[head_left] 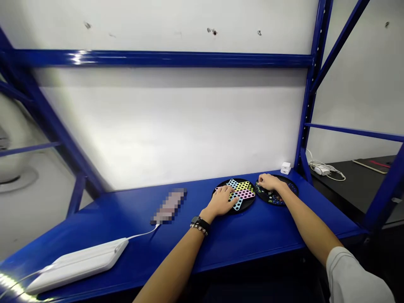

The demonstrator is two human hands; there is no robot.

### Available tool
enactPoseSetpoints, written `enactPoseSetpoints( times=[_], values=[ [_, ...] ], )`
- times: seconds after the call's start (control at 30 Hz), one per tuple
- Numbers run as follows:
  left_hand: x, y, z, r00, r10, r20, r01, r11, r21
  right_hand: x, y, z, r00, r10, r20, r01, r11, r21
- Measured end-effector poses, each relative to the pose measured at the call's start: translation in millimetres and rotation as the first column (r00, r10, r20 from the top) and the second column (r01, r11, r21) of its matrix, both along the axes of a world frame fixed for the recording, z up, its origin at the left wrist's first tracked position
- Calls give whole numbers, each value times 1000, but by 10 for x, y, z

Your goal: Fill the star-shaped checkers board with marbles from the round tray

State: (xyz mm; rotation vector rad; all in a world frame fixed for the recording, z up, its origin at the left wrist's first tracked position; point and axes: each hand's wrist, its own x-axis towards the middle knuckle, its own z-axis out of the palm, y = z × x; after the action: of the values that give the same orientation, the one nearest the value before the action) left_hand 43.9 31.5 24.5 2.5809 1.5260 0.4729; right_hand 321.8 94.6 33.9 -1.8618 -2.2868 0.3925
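My left hand (pixel 222 201) lies on a round Chinese checkers board (pixel 246 194), its fingers stretched over the star. The board has a black base and pastel blue, yellow and pink points full of dark holes. Just to the right, a round black tray (pixel 292 185) holds several small marbles (pixel 274 199) in dark, green, blue and reddish tones. Over the tray's left part is my right hand (pixel 268 182), fingers curled together. Whatever its fingertips may hold is hidden from view.
A blue metal table (pixel 139 212) bears everything, with a white wall behind. On the left, a white power strip (pixel 82 261) has a cable to a pixelated phone-like slab (pixel 169 206). White chargers (pixel 285 168) stand behind the tray. A blue post (pixel 304 109) rises at the right.
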Motion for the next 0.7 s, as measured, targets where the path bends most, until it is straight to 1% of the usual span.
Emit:
enactPoseSetpoints(
  times=[0.07,0.17,0.23,0.3,0.33,0.4,0.43,0.47,0.53,0.6,0.7],
  values=[
    [2,-2,3,1000,4,3,-4,1000,-4,1,10,-36,1000,18,11,-18,1000,-24],
    [1,-5,8,1000,3,2,-3,1000,-4,-9,30,-88,1000,9,6,-9,1000,-29],
    [0,-7,11,1000,1,1,-1,1000,-7,-7,38,-94,1000,3,-16,-3,1000,-31],
    [-1,-10,13,1000,2,2,-2,1000,-5,14,44,-59,983,1,-181,-10,999,-46],
    [-1,-12,14,1000,3,2,-3,1000,-3,30,46,-28,957,1,-290,-18,998,-53],
    [0,-15,15,1000,7,4,-7,1000,4,65,53,41,865,9,-501,-36,998,-44],
    [1,-15,14,1000,7,6,-7,1000,7,78,56,68,821,12,-571,-37,999,-31],
    [2,-14,13,1000,6,7,-6,1000,9,82,58,82,801,9,-599,-22,1000,-15],
    [3,-11,9,1000,2,6,-2,1000,14,64,58,63,823,-31,-567,49,999,16],
    [4,-8,5,1000,2,5,-3,1000,23,13,47,-7,881,-88,-464,121,992,42],
    [3,-4,1,1000,11,5,-11,1000,26,-78,13,-111,943,-110,-315,136,989,62]
  ],
)
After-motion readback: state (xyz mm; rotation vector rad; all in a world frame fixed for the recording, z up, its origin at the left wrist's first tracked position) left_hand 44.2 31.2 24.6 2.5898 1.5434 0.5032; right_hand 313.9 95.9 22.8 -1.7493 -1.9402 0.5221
